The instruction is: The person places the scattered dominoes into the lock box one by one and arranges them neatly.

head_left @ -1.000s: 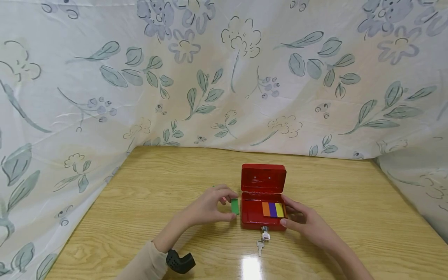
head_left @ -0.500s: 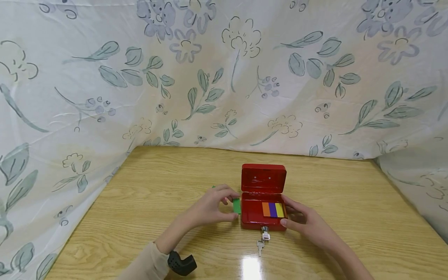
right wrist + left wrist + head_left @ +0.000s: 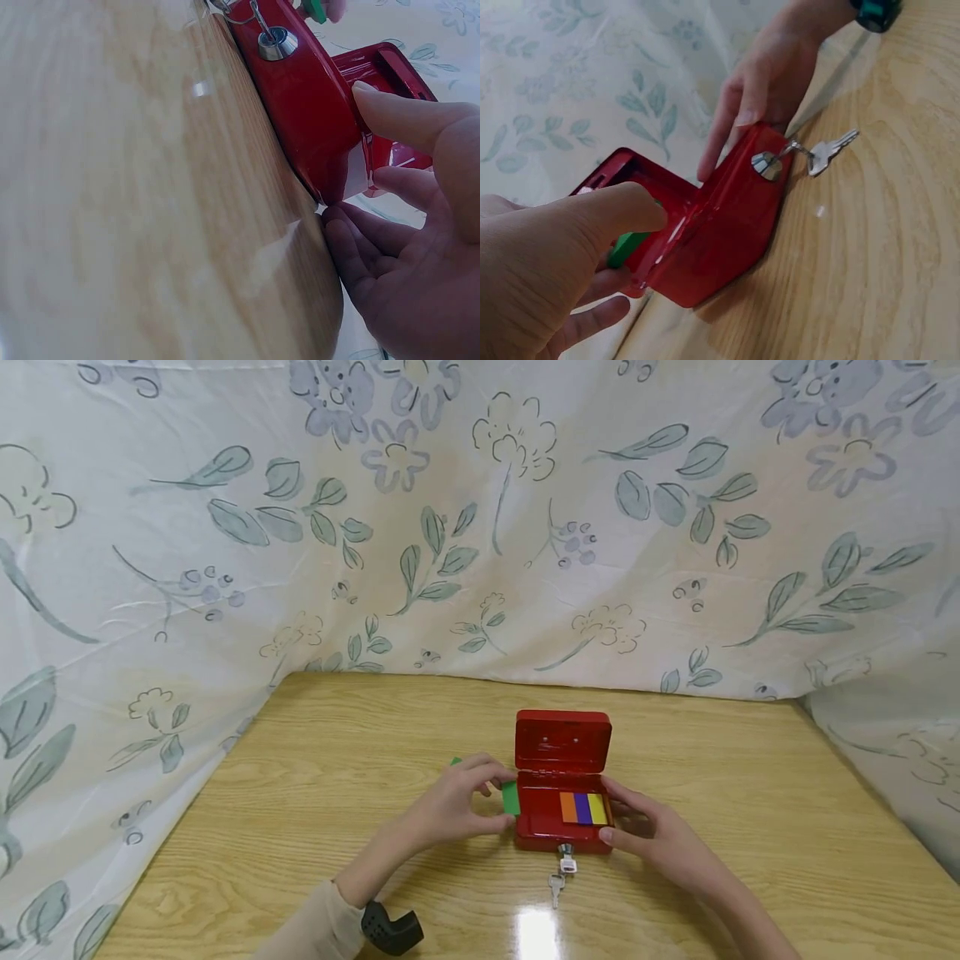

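Observation:
A small red cash box (image 3: 558, 843) stands on the table with its lid (image 3: 563, 741) raised at the back. Orange, purple and yellow strips or blocks (image 3: 583, 808) lie side by side in its right half. My left hand (image 3: 461, 806) pinches a flat green block (image 3: 512, 797) between thumb and fingers at the box's left rim. On the opposite side my right hand (image 3: 652, 835) steadies the box, thumb (image 3: 409, 120) on its front rim and fingers along its right wall. A key sits in the front lock (image 3: 277, 43).
A second key (image 3: 556, 885) hangs from the lock over the wooden table (image 3: 360, 735). Another green piece (image 3: 456, 761) peeks out behind my left hand. A black device (image 3: 392, 931) is worn on the left wrist. A floral cloth (image 3: 450, 527) hangs behind the table.
My left hand has shifted slightly right, bringing the green block from beside the box to its left rim. The right hand and the box have stayed in place.

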Demonstrator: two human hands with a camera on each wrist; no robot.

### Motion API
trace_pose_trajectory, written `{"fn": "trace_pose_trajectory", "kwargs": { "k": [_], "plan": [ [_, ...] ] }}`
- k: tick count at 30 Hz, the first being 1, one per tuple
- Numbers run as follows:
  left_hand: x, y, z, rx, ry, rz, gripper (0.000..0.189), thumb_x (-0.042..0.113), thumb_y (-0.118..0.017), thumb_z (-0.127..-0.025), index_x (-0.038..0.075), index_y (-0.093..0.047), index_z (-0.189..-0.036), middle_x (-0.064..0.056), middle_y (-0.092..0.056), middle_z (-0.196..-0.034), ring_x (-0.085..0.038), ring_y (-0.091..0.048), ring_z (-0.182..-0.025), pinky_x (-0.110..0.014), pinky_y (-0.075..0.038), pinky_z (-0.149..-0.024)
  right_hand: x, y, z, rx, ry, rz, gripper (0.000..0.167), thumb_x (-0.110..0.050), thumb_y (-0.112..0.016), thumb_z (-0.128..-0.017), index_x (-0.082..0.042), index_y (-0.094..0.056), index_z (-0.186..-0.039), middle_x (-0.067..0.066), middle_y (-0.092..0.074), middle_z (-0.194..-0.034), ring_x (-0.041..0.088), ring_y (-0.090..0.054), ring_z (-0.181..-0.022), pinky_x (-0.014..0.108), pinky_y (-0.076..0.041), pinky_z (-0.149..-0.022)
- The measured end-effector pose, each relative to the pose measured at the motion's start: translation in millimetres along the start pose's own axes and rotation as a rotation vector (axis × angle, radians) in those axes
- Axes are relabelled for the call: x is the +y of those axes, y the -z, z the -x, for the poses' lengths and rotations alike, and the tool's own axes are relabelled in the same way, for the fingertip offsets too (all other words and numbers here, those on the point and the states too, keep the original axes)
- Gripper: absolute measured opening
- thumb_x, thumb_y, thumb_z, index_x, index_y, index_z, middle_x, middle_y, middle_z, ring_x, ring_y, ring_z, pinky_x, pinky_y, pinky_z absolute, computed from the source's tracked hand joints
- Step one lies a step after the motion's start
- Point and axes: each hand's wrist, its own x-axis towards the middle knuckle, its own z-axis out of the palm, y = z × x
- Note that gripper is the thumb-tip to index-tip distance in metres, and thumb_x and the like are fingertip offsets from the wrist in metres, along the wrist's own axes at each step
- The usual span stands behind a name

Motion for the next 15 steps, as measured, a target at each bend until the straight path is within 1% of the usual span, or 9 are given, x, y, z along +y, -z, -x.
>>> {"fn": "trace_pose_trajectory", "kwargs": {
  "k": [3,6,8,11,15],
  "plan": [
    [0.9,-2.9,-1.1,0.043,-0.033,-0.013,0.045,0.012,-0.081,-0.083,-0.002,-0.064,-0.122,-0.008,-0.063,-0.114,-0.026,-0.064,-0.095,-0.028,-0.056,-0.079,0.0,-0.6,-0.7,-0.001,0.0,0.004,0.077,-0.037,-0.076,-0.088,-0.023,-0.04,-0.155,0.013,-0.045,-0.152,0.036,-0.049,-0.129,0.052,-0.045,-0.102],
    [1.8,-5.9,-2.9,0.067,-0.03,-0.025,0.048,0.014,-0.082,-0.083,-0.001,-0.063,-0.124,-0.007,-0.062,-0.115,-0.026,-0.064,-0.095,-0.028,-0.056,-0.079,-0.3,-0.8,-1.3,-0.001,-0.004,0.003,0.077,-0.038,-0.077,-0.088,-0.024,-0.04,-0.155,0.013,-0.045,-0.151,0.036,-0.049,-0.129,0.051,-0.046,-0.101],
    [3.0,-7.6,-4.5,0.062,-0.011,-0.04,0.049,0.016,-0.082,-0.083,0.001,-0.062,-0.126,-0.005,-0.061,-0.117,-0.025,-0.063,-0.094,-0.026,-0.055,-0.08,-0.7,-0.6,-1.6,0.001,-0.005,0.007,0.077,-0.038,-0.076,-0.088,-0.024,-0.04,-0.155,0.013,-0.045,-0.151,0.035,-0.049,-0.129,0.051,-0.046,-0.101],
    [5.6,-10.0,-7.8,0.037,0.017,-0.042,0.05,0.017,-0.081,-0.084,0.002,-0.062,-0.127,-0.005,-0.06,-0.119,-0.024,-0.062,-0.096,-0.024,-0.054,-0.082,-1.0,-0.7,-1.4,0.003,-0.006,0.01,0.078,-0.038,-0.076,-0.088,-0.024,-0.04,-0.155,0.013,-0.045,-0.151,0.035,-0.049,-0.128,0.051,-0.046,-0.101],
    [8.7,-12.9,-12.4,0.014,0.024,-0.043,0.049,0.017,-0.081,-0.085,0.002,-0.062,-0.128,-0.005,-0.059,-0.119,-0.021,-0.061,-0.099,-0.024,-0.054,-0.082,-1.4,-0.6,-1.4,0.0,-0.014,0.004,0.078,-0.039,-0.076,-0.088,-0.023,-0.04,-0.155,0.014,-0.045,-0.152,0.036,-0.049,-0.129,0.051,-0.046,-0.101]
  ]
}}
